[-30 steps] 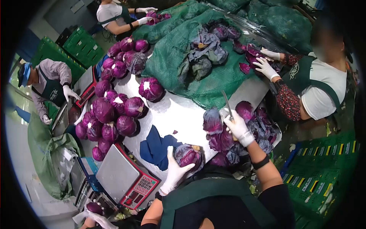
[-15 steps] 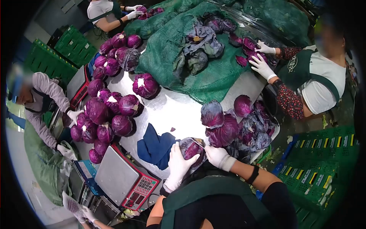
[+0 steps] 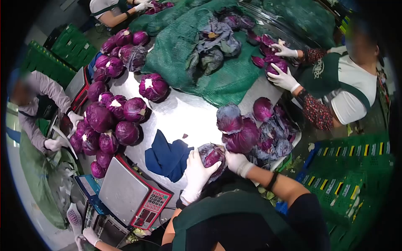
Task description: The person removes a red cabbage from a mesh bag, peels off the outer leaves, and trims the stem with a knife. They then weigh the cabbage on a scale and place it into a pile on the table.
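Note:
In front of my apron I have a red cabbage (image 3: 212, 158) with a greyish outer leaf on its upper side. My left hand (image 3: 200, 169), in a white glove, grips it from the left, thumb across its near face. At its right side is my gloved right hand (image 3: 238, 163), fingers curled closed against the leaves. What those fingers pinch is hidden. A crumpled dark blue cloth (image 3: 167, 157) lies left of the cabbage on the metal table (image 3: 171, 117). Loose outer leaves and cabbages (image 3: 240, 136) are heaped just beyond my right hand.
Trimmed red cabbages (image 3: 100, 117) are piled at the left, near a scale (image 3: 130, 196). Green netting (image 3: 180, 62) covers the far side. Co-workers stand left, right and at the back. Green crates (image 3: 335, 167) are at my right.
My right hand has shifted slightly along the cabbage's right side; a thin pale edge seen near its fingers earlier no longer shows clearly. The co-worker at right now grips a round cabbage.

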Available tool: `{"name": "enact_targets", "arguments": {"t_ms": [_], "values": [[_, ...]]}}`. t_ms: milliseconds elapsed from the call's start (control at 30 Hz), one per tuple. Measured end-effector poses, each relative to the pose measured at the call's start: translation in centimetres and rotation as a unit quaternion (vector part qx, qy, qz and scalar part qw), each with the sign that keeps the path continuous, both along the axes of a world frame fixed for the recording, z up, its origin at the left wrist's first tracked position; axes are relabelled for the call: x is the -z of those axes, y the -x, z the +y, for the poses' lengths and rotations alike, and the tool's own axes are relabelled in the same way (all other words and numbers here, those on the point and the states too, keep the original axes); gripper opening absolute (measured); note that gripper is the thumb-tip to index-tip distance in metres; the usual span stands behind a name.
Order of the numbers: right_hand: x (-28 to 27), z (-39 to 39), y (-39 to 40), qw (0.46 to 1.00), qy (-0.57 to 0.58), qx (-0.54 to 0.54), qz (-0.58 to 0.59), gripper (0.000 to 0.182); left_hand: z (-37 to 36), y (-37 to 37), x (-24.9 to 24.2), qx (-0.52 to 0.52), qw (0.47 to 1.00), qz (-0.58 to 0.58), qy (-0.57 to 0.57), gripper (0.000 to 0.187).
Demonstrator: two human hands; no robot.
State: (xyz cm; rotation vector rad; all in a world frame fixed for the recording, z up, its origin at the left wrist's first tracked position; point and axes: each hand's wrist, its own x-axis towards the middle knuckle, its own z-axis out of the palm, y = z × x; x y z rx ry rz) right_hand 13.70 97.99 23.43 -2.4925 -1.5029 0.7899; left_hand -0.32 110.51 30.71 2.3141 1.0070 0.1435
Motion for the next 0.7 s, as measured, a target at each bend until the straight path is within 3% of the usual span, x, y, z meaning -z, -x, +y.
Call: {"name": "enact_targets", "arguments": {"t_ms": [67, 133, 233, 300, 367, 400, 433, 500, 567, 600, 633, 700], "values": [[1.3, 0.2, -0.1, 0.997, -0.074, 0.007, -0.006, 0.013, 0.6, 0.8, -0.4, 0.005, 0.999, -0.031, 0.031, 0.096], [1.8, -0.9, -0.9, 0.994, -0.064, 0.03, 0.084, 0.022, 1.9, 4.6, 2.6, -0.009, 0.978, -0.129, 0.165, 0.094], [-2.6, -0.6, -2.4, 0.974, -0.049, 0.011, 0.22, 0.027, 2.1, 9.7, 4.2, -0.045, 0.921, -0.219, 0.32, 0.094], [-6.6, 0.5, -2.2, 0.925, -0.014, 0.136, 0.353, 0.033, 1.3, 11.5, 3.2, -0.082, 0.884, -0.224, 0.401, 0.094], [-7.8, 1.6, -1.2, 0.884, -0.088, 0.128, 0.442, 0.038, 0.6, 11.5, 1.6, -0.127, 0.859, -0.219, 0.446, 0.096], [-6.7, 2.4, -0.8, 0.904, -0.146, 0.037, 0.4, 0.042, 0.1, 10.7, -0.1, -0.176, 0.822, -0.238, 0.486, 0.098], [-5.9, 3.4, 0.0, 0.911, -0.209, -0.046, 0.353, 0.046, -0.7, 10.4, 1.2, -0.206, 0.839, -0.231, 0.448, 0.099], [-6.0, 5.8, 2.2, 0.899, -0.267, -0.087, 0.337, 0.053, -2.0, 9.6, 3.4, -0.263, 0.802, -0.294, 0.448, 0.098], [-4.1, 7.8, 3.3, 0.932, -0.204, -0.083, 0.288, 0.052, -2.0, 9.4, 5.4, -0.281, 0.771, -0.336, 0.463, 0.094], [-4.5, 8.4, 3.5, 0.93, -0.174, -0.057, 0.318, 0.047, -1.3, 9.8, 7.4, -0.273, 0.738, -0.353, 0.507, 0.089], [-5.0, 8.8, 4.0, 0.939, -0.189, -0.058, 0.282, 0.04, -0.1, 10.1, 2.3, -0.219, 0.687, -0.386, 0.575, 0.088], [-5.3, 9.1, 4.4, 0.931, -0.273, -0.119, 0.212, 0.033, -0.2, 10.7, 0.9, -0.307, 0.685, -0.365, 0.55, 0.089]]}}
